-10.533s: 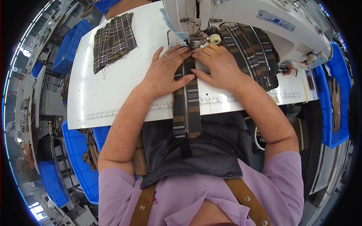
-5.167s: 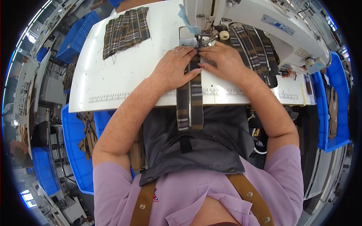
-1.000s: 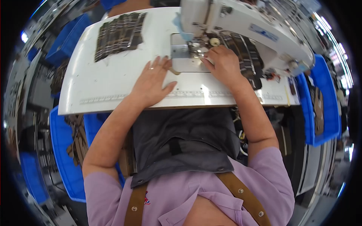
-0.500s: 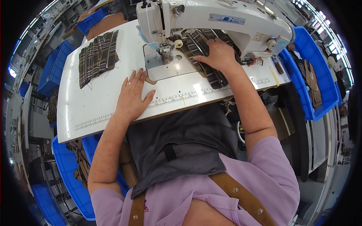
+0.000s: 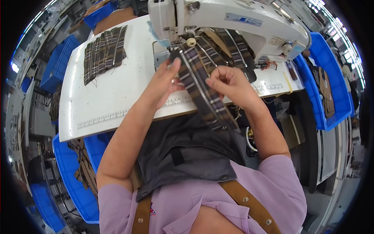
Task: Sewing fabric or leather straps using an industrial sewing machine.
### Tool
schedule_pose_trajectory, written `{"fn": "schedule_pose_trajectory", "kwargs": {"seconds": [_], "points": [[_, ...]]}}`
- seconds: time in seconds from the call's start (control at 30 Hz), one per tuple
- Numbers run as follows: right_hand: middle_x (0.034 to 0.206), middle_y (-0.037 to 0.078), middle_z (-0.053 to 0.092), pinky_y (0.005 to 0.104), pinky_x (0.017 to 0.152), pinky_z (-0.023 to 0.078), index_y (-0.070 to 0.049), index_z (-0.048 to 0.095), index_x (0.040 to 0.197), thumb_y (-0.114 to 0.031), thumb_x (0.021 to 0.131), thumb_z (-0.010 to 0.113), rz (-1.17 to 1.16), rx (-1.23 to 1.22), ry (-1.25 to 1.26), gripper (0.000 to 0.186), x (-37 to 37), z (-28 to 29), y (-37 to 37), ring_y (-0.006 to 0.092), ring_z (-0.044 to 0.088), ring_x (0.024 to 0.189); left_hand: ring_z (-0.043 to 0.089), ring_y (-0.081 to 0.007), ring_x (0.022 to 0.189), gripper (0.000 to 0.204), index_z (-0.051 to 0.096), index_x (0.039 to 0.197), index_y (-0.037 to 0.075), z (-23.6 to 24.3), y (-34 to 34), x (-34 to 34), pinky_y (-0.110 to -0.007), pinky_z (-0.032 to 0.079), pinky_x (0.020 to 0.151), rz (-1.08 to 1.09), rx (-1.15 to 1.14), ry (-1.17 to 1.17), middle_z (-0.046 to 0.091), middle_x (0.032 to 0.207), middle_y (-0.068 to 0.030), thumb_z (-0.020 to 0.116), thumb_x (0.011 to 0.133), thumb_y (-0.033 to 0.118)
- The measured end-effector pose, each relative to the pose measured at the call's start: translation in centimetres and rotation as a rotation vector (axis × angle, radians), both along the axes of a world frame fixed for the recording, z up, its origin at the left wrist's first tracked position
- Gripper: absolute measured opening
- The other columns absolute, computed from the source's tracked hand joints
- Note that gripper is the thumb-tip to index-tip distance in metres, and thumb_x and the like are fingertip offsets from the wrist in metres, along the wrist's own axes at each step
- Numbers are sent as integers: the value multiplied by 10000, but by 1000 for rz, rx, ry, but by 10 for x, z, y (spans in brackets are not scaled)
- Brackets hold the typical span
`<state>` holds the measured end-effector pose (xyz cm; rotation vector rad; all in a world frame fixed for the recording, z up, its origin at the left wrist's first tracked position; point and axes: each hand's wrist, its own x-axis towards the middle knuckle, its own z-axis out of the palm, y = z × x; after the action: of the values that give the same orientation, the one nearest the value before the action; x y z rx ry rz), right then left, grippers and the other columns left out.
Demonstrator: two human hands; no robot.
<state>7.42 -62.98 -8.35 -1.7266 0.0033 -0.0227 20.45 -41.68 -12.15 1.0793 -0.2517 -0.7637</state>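
A plaid fabric piece with a metal zipper (image 5: 194,78) is lifted between my hands, slanting from the needle area down over the table's front edge. My left hand (image 5: 165,82) grips its upper left edge between thumb and fingers. On its right edge my right hand (image 5: 230,84) pinches the cloth, fingers curled. Behind it, under the arm of the white sewing machine (image 5: 249,23), lie more plaid zipper pieces (image 5: 233,46). The needle area is partly hidden by my left hand and the cloth.
A pile of plaid pieces (image 5: 104,52) lies on the left of the white table (image 5: 105,97). Blue bins stand at the right (image 5: 331,85), lower left (image 5: 74,179) and far left (image 5: 58,64). A printed ruler runs along the table's front edge.
My left hand has come off the tabletop to the right and taken hold of a plaid zipper piece. My right hand has drawn that piece toward me from the stack under the machine arm.
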Motion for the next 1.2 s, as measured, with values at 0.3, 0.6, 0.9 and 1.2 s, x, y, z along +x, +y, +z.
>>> {"fn": "schedule_pose_trajectory", "kwargs": {"seconds": [0.3,0.6,0.9,1.2], "points": [[911,107,735,369,695,570,-54,711,1064,-229,884,806,56,-796,-415,268,42,-29,27,278,718,792,610,-230,1242,645,596,1353,19,-19,14,42,-373,474,1089,198,422,-667,649,1318,-119,923,808,130],[1132,33,765,434,981,500,-88,753,1209,-460,905,752,167,-1142,-589,481,96,-45,14,261,643,1142,656,-317,1204,485,712,1246,58,-15,20,57,-436,514,974,258,891,-1552,737,1234,-131,863,805,193],[1218,35,762,432,1002,493,-80,763,1235,-502,925,709,104,-1074,-607,527,106,-50,10,250,624,1184,594,-328,1318,498,695,1335,54,-16,25,48,-439,459,1061,89,933,-1709,661,1439,-102,677,932,346],[1246,49,747,426,1018,482,-68,759,1224,-449,922,701,58,-1088,-603,490,108,-51,13,260,621,1199,553,-308,1369,529,663,1394,50,-21,25,58,-442,443,1086,46,875,-1676,640,1470,-99,677,938,317]]}}
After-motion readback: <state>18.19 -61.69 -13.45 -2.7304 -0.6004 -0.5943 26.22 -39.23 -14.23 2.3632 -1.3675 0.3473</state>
